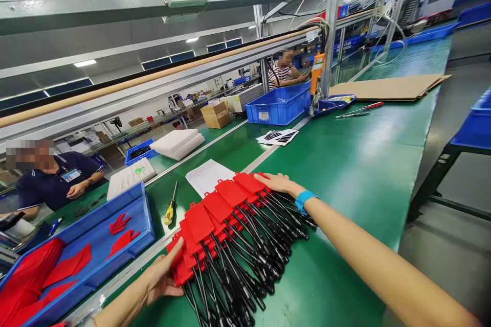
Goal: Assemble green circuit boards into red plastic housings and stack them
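Note:
A fanned row of red plastic tags with black cable tails (230, 225) lies on the green bench (353, 173). My left hand (163, 276) presses flat against the near end of the row, fingers stretched along the red tags. At the far end my right hand (278, 183) rests on the last red tag with fingers extended; a blue band (305, 200) circles that wrist. Neither hand grips anything.
A blue bin (115, 260) with red parts sits at left, a yellow-handled screwdriver (171, 207) and white paper (207, 176) beside the tags. Farther off are white foam sheets (180, 143), a blue crate (278, 104), printed labels (278, 137), cardboard (391, 87). Two people sit across the conveyor.

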`<state>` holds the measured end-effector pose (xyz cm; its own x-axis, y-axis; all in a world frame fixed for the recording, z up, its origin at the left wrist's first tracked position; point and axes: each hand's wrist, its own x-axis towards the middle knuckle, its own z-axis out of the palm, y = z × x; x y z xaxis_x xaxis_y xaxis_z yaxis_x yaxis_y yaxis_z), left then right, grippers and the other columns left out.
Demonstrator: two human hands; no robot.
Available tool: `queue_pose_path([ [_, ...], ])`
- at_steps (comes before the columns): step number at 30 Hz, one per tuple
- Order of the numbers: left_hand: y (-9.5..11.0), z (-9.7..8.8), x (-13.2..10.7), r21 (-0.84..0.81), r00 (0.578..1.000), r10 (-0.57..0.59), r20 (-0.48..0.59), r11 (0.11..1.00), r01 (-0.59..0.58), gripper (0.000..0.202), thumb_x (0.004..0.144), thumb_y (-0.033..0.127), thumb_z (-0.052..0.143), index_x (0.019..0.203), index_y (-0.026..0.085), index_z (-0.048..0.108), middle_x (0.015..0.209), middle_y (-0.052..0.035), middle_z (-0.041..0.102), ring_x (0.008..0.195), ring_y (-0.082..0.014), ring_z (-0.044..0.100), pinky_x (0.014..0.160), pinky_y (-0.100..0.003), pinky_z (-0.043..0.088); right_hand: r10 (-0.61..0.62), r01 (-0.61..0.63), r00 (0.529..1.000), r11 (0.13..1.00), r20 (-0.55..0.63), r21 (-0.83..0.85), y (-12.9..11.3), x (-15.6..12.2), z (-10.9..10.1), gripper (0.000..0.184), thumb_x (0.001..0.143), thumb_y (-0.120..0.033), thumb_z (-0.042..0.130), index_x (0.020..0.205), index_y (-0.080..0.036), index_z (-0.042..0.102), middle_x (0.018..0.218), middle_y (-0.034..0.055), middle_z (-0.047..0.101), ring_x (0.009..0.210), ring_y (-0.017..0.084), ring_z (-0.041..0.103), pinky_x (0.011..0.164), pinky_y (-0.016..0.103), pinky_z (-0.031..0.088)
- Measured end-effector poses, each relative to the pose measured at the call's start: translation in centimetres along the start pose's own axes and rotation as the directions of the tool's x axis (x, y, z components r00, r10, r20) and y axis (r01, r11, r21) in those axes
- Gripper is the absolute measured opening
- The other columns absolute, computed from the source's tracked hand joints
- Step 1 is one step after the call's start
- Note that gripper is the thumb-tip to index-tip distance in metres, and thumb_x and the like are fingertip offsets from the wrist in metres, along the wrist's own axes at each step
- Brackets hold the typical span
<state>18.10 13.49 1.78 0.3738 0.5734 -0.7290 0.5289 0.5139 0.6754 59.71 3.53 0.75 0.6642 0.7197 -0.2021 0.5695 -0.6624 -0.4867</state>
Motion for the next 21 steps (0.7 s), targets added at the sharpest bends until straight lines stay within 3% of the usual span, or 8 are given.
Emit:
queue_pose_path([
  [5,0.3,0.6,0.4,-0.049,1.0,-0.017,-0.022,0.999,0.016,0.067,0.055,0.071,0.067,0.092,0.016,0.06,0.081,-0.0088,0.069,0.066,-0.02,0.064,0.07,-0.04,0.055,-0.01,0.01,0.999,1.0,0.039,-0.018,-0.7,0.1,1.1,0.096,0.069,-0.088,0.021,0.14,-0.026,0.036,0.138,0.0205,0.035,0.128,0.045,0.025,0.093,0.06,0.025],
  [12,0.6,1.9,1.4,-0.01,0.994,0.049,-0.103,0.999,-0.05,0.067,0.052,0.069,0.071,0.093,0.017,0.057,0.071,-0.0053,0.067,0.058,-0.0191,0.063,0.058,-0.033,0.054,-0.04,0.041,0.998,0.999,0.041,-0.016,-0.3,-0.2,0.1,0.088,0.076,-0.082,0.023,0.135,-0.02,0.044,0.13,0.0231,0.04,0.122,0.042,0.031,0.091,0.053,0.029],
  [17,1.9,4.3,2.0,-0.025,0.993,0.062,-0.103,0.998,-0.065,0.064,0.055,0.069,0.069,0.09,0.016,0.058,0.065,-0.0048,0.066,0.049,-0.0161,0.06,0.047,-0.026,0.049,-0.057,0.057,0.998,0.998,0.028,-0.01,0.6,0.1,-1.3,0.082,0.078,-0.079,0.027,0.128,-0.018,0.051,0.123,0.0213,0.046,0.119,0.039,0.036,0.091,0.048,0.032],
  [21,3.1,6.8,2.5,-0.048,0.991,0.11,-0.08,0.992,-0.114,0.059,0.058,0.068,0.068,0.084,0.015,0.059,0.065,-0.0052,0.065,0.047,-0.0137,0.056,0.049,-0.026,0.05,-0.069,0.069,0.998,0.998,0.01,-0.013,2.3,1.5,-2.3,0.083,0.078,-0.08,0.027,0.132,-0.02,0.047,0.127,0.0208,0.044,0.122,0.04,0.034,0.092,0.048,0.031],
])
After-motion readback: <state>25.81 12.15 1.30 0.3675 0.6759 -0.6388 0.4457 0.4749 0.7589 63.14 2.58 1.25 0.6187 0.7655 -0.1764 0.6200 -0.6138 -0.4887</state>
